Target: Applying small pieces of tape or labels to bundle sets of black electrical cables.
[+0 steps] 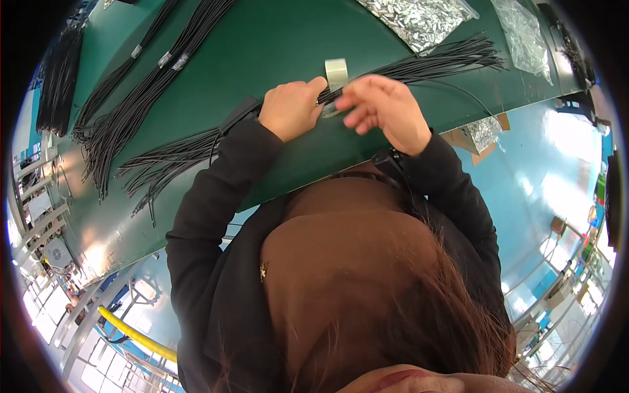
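A bundle of thin black cables [436, 62] lies slantwise across the green table, its loose ends fanned out at both sides. My left hand [291, 108] is closed around the middle of this bundle. Beside it stands a roll of clear tape [337, 71], touching or just behind the cables. A shiny piece of tape [331, 110] shows at the bundle between my hands. My right hand [386, 111] hovers just right of that spot, fingers loosely bent and apart, slightly blurred, with nothing visible in them.
Several taped black cable bundles [147, 85] lie at the left of the green table [275, 46]. A bag of small metal pieces [426, 23] and a clear plastic bag [522, 39] lie at the back right. A cardboard box [468, 141] stands beyond the table's near edge.
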